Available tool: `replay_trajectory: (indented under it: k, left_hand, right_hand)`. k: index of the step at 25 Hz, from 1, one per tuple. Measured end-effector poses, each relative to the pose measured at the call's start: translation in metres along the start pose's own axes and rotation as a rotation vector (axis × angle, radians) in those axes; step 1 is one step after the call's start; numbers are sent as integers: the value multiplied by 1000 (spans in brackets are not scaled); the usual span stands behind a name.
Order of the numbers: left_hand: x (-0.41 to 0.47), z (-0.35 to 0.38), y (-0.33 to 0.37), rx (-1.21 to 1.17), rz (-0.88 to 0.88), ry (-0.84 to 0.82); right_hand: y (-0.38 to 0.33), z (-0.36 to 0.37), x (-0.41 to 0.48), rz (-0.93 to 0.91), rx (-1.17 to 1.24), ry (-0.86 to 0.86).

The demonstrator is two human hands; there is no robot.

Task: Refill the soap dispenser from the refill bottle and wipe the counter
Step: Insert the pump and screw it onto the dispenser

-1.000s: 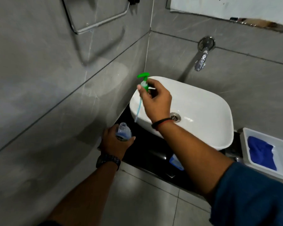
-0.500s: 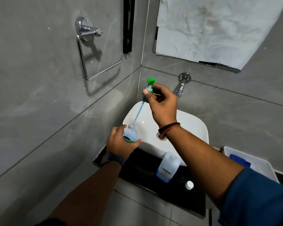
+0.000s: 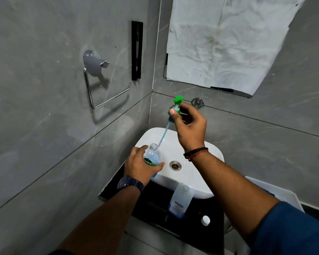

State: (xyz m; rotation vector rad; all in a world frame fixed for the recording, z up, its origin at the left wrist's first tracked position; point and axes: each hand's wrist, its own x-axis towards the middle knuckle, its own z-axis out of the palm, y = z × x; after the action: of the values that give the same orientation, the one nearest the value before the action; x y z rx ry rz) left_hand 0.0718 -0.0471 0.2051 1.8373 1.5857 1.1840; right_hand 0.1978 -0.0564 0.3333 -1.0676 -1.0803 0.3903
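Observation:
My left hand grips the clear soap dispenser bottle with a green label, held over the left rim of the white basin. Its neck is uncovered. My right hand holds the green pump head above it, pinched between thumb and fingers. The pump's pale blue tube slants down, its lower tip at the bottle's mouth. The translucent refill bottle stands uncapped on the black counter in front of the basin. Its white cap lies on the counter to the right.
A white tray sits at the right, mostly hidden by my right arm. A chrome wall tap is behind my right hand. A chrome towel ring hangs on the left wall. Crumpled white paper covers the mirror.
The view has tilted upward. My right hand has kept the pump raised, and the tube's tip now sits at the bottle's mouth instead of hanging beside it.

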Motion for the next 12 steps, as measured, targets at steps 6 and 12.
replay_trajectory:
  k: [6,12]
  left_hand:
    - [4,3,13,27,16,-11]
    - [7,5,25,27,62,22]
  right_hand:
    - [-12,-1,6,-75,29,-50]
    - [7,-8,-5,39,-130,-231]
